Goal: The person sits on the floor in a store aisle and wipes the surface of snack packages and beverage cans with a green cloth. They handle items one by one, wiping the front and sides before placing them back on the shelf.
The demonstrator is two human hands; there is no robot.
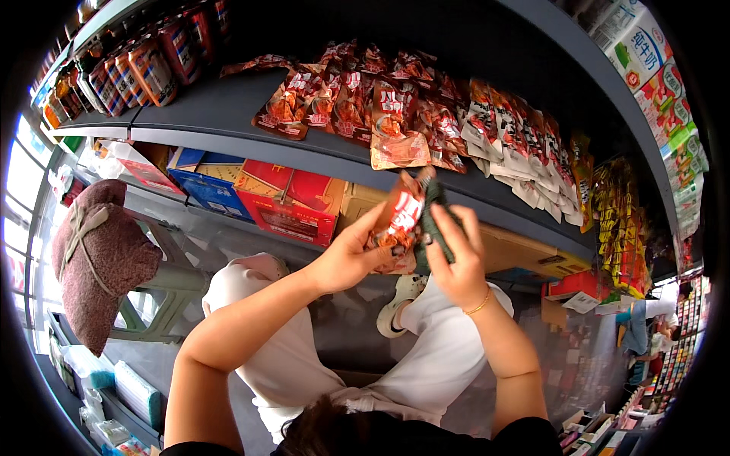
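Note:
My left hand grips a red-brown foil snack pouch by its side, in front of the shelf edge. My right hand holds a dark green cloth against the right side of this pouch. Just beyond, similar red-brown pouches lie in overlapping rows on the dark grey shelf. One pouch juts over the shelf's front edge. White-and-red packets are stacked to their right.
Drink cans stand at the shelf's left. Below are a blue box, a red box and cardboard cartons. A green plastic stool with a mauve cushion stands left. Yellow-and-red packets hang right. People are at the far right.

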